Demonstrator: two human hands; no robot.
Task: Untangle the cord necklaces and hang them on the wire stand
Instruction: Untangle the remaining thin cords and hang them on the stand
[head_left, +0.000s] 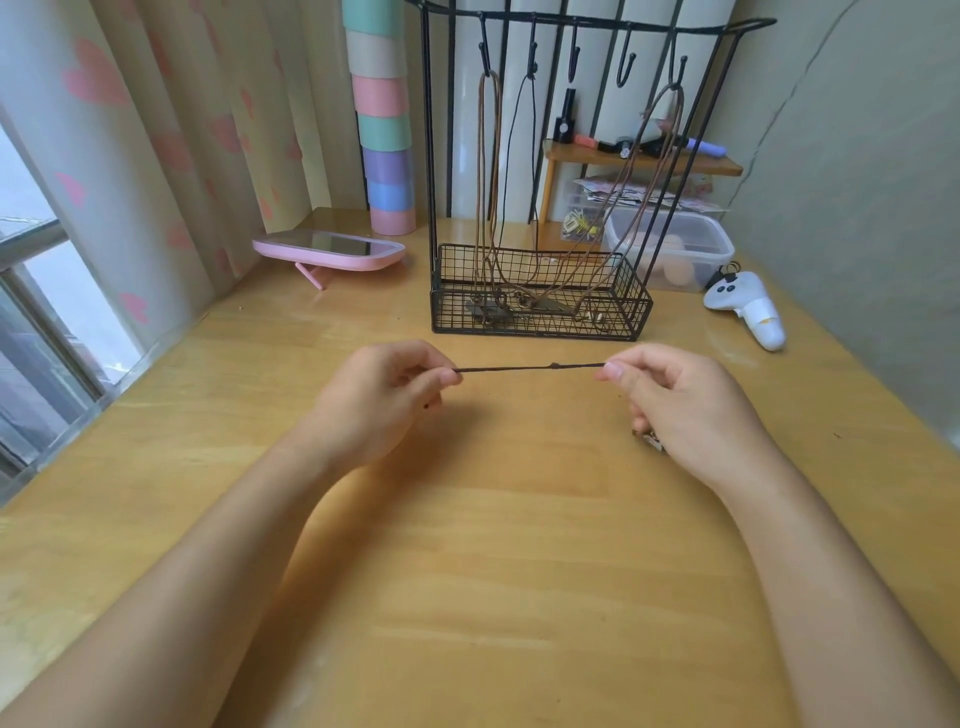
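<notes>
Two hands hold one dark cord necklace (509, 368) stretched level above the wooden table (493, 597), just in front of the wire stand (428, 156); the left hand (379, 405) pinches one end between thumb and forefinger, the right hand (680, 410) pinches the other likewise, and a small knot (556, 365) sits on the span nearer the right; whether that is a snag or the necklace's own sliding knot I cannot tell; something metallic, perhaps a pendant (649, 440), peeps out beneath the right hand; three necklaces hang on the stand already, their lower ends trailing into its basket (540, 312), while two hooks (626, 67) look free; the step, as I judge it, is clearing this cord; hard pulling would likely lock a snag, so better to slacken the span, bring the fingers in beside the knot and tease it loose; once the loop runs clear, spread it wide and lift it over a free hook, well away from the hanging cords.
</notes>
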